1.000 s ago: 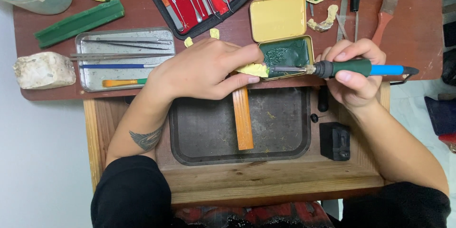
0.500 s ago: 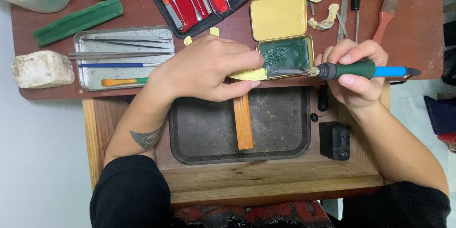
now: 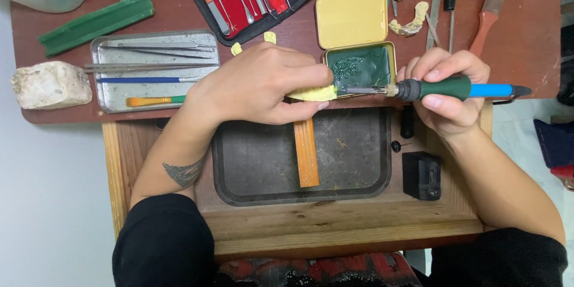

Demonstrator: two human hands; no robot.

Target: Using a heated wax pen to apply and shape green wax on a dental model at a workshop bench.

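Hardly shifted since the earlier frames: tool tip nudged slightly along the piece. At frame centre, left hand (image 3: 257,86) pinching the yellow cast (image 3: 312,92), braced over the orange peg (image 3: 306,152). Further right, right hand (image 3: 449,92) wrapped around the green-handled heated tool (image 3: 442,89) (tip beside the open wax tin (image 3: 362,66)). Best worked with light, short strokes, wrists resting on the bench edge.
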